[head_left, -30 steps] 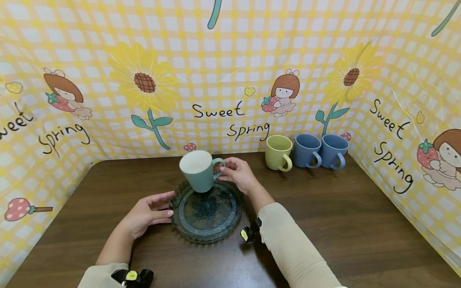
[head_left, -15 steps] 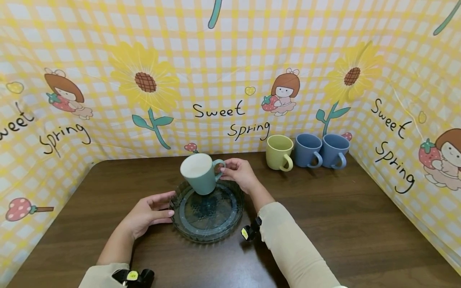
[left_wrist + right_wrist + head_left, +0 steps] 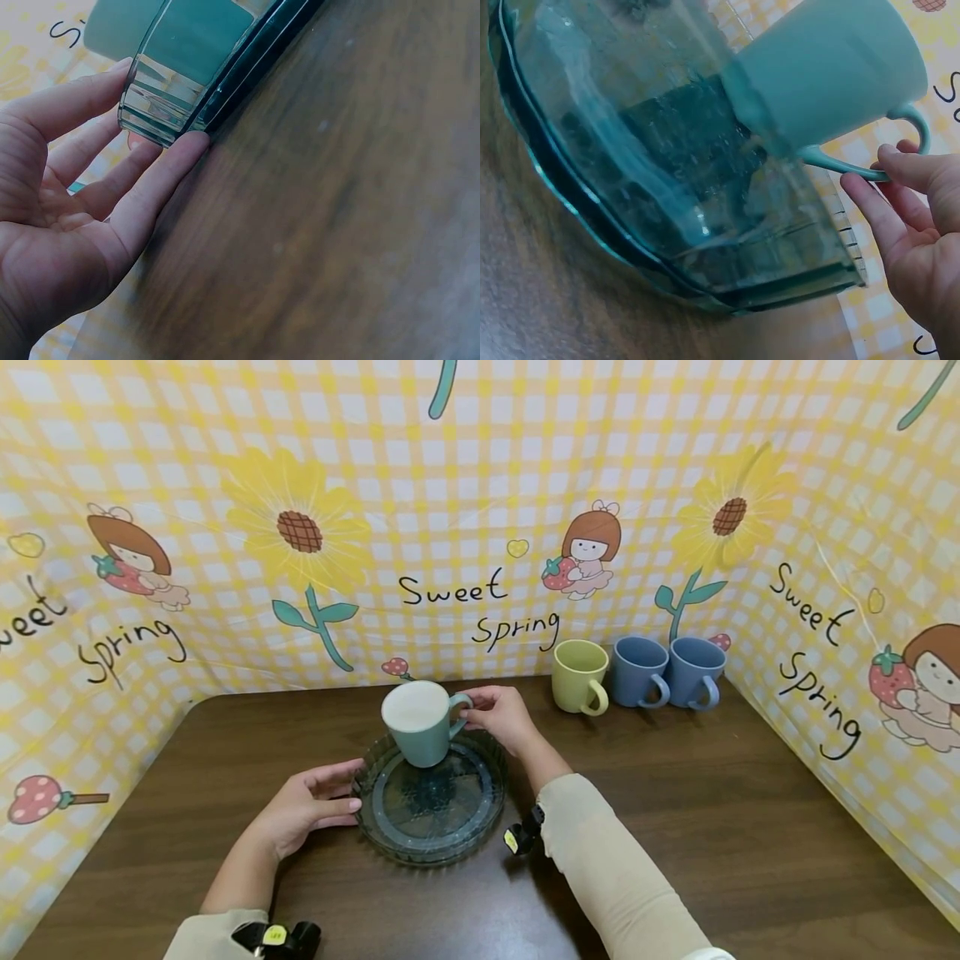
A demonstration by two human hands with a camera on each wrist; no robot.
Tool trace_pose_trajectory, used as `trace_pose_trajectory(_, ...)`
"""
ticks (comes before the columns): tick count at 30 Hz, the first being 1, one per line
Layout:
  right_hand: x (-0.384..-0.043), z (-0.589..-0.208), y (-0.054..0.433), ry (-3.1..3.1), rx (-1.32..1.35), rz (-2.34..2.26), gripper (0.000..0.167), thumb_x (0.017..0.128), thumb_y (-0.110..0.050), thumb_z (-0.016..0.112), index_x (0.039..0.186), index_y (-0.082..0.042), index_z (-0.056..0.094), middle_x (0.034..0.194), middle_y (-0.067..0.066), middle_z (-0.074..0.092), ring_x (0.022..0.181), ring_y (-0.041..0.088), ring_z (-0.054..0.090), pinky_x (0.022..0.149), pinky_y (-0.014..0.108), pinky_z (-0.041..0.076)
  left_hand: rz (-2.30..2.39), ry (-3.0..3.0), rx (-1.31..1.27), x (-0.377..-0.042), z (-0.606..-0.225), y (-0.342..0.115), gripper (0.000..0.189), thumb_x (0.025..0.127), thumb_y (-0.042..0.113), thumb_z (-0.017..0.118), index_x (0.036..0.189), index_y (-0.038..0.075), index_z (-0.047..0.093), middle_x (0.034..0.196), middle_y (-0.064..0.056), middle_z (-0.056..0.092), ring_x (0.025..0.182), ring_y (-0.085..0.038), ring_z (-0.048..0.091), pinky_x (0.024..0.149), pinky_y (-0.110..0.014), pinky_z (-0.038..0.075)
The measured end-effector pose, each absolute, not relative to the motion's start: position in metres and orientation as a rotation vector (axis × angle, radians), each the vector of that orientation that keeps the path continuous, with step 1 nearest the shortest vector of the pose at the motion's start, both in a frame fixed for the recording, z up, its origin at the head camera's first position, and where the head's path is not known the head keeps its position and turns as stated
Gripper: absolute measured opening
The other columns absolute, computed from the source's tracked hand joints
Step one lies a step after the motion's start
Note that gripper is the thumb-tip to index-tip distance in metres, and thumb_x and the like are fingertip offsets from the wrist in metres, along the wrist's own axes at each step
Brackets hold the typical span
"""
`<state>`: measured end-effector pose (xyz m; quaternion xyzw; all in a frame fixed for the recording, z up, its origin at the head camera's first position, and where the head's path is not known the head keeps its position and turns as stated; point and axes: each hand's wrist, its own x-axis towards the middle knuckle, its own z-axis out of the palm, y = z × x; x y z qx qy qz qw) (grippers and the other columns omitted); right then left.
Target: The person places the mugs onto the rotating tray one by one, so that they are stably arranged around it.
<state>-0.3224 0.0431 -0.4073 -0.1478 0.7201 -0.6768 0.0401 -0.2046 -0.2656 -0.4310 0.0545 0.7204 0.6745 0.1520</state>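
A round, dark tinted glass tray (image 3: 433, 814) with a ribbed, upright rim lies on the brown wooden table. My left hand (image 3: 303, 806) touches its left side, fingers spread and mostly straight; in the left wrist view the fingertips (image 3: 196, 141) meet the rim wall (image 3: 154, 112). Over the back part of the tray stands a teal mug (image 3: 420, 735) with a pale inside, nearly upright. My right hand (image 3: 504, 720) pinches the mug's handle (image 3: 847, 166) between thumb and fingers. Whether the mug's base touches the tray floor, I cannot tell.
At the back right, a yellow-green mug (image 3: 580, 677) and two blue mugs, one (image 3: 639, 672) beside the other (image 3: 694, 672), stand in a row with handles turned right. A yellow checked cloth (image 3: 450, 527) rises behind the table (image 3: 720, 827) and along both sides.
The teal mug has shifted slightly right and down toward the tray and come from a tilt to nearly upright. My left hand and the tray have stayed in place.
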Motion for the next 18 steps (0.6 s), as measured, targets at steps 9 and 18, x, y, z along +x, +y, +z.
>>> trace_pose_trajectory(9,-0.323,-0.409,0.049,2.115,-0.339,-2.176,0.035,0.085,0.011,0.069,0.119,0.003,0.068,0.103,0.017,0.069,0.086,0.021,0.069,0.081,0.043,0.058,1.933,2.065,0.145,-0.204,-0.431,-0.266,0.073,0.087,0.004,0.073,0.148,-0.003,0.035,0.156,-0.023,0.022,0.137,-0.043,0.026,0.087,-0.042,0.056)
trace_pose_trajectory(18,-0.315,-0.402,0.062,2.074,-0.289,-2.237,0.033,0.085,0.007,0.07,0.118,0.009,0.065,0.111,0.023,0.067,0.093,0.027,0.069,0.083,0.041,0.057,1.931,2.07,0.152,-0.205,-0.432,-0.267,0.074,0.086,0.005,0.074,0.149,-0.002,0.035,0.156,-0.023,0.022,0.137,-0.044,0.027,0.088,-0.043,0.056)
